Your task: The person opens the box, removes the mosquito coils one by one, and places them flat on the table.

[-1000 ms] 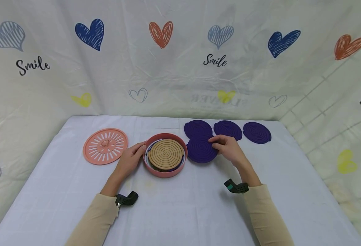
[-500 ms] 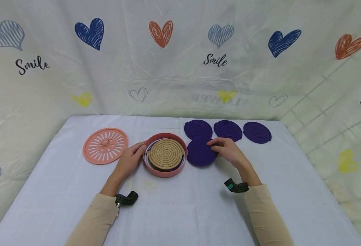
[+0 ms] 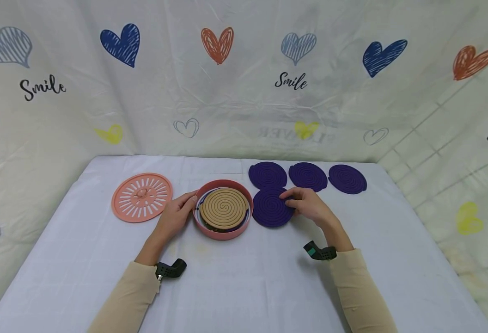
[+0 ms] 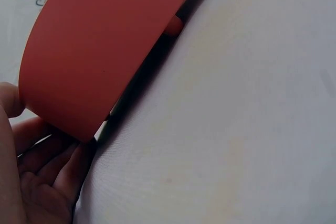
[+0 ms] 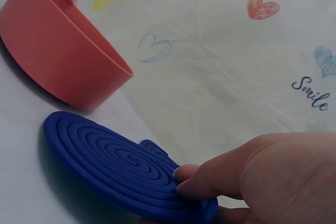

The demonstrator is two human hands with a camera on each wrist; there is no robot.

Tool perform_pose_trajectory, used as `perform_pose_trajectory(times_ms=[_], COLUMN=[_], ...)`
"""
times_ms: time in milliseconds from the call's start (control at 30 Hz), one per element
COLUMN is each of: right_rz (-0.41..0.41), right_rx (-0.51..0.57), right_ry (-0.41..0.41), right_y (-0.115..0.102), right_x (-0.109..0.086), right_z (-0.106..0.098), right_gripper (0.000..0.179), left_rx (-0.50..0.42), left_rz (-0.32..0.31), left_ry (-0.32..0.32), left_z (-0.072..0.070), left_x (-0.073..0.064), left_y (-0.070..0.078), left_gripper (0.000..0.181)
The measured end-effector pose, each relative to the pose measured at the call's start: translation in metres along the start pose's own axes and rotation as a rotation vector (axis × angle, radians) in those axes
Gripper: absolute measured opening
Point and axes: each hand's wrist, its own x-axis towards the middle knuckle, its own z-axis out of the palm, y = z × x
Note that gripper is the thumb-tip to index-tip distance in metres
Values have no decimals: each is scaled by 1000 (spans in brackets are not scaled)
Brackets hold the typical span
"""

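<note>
With thumb and fingers at its left side, my left hand [image 3: 176,212] grips a coral round mosquito coil holder [image 3: 223,236]. In the left wrist view, the fingers reach under the holder's base [image 4: 89,56]. A tan spiral mosquito coil [image 3: 224,209] lies inside it, partly covering dark purple pieces. To the right of the holder, my right hand [image 3: 309,204] pinches the right edge of a purple mosquito coil [image 3: 270,210]. The right wrist view shows this coil [image 5: 121,163] tilted over the cloth, thumb and finger at its edge.
Beyond the held coil, three more purple mosquito coils lie in a row: left [image 3: 267,174], middle [image 3: 308,175] and right [image 3: 347,179]. A coral slotted lid [image 3: 143,194] lies at the left. White cloth [image 3: 235,286] covers the table, with a printed curtain [image 3: 244,97] behind.
The purple coil in my right hand has shifted slightly toward the near side, overlapping the coil behind it less. My left hand and the holder stay in place.
</note>
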Motion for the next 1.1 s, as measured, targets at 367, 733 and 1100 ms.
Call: perform_pose_trajectory(times_ms=[367,733,1100], right_rz=[20,15,-11], right_rx=[-19,-107,-292], right_ry=[-46,-12,69], right_y=[-4,0,-2], right_x=[-5,-3,-5], right_z=[-4,-5,-5], right_gripper=[22,22,24], left_rx=[20,5,-3], left_rz=[4,-8,-5], left_ry=[2,-4,-11], left_z=[0,0,0], left_x=[-1,-1,-1], left_y=[1,1,2], left_gripper=[54,54,54])
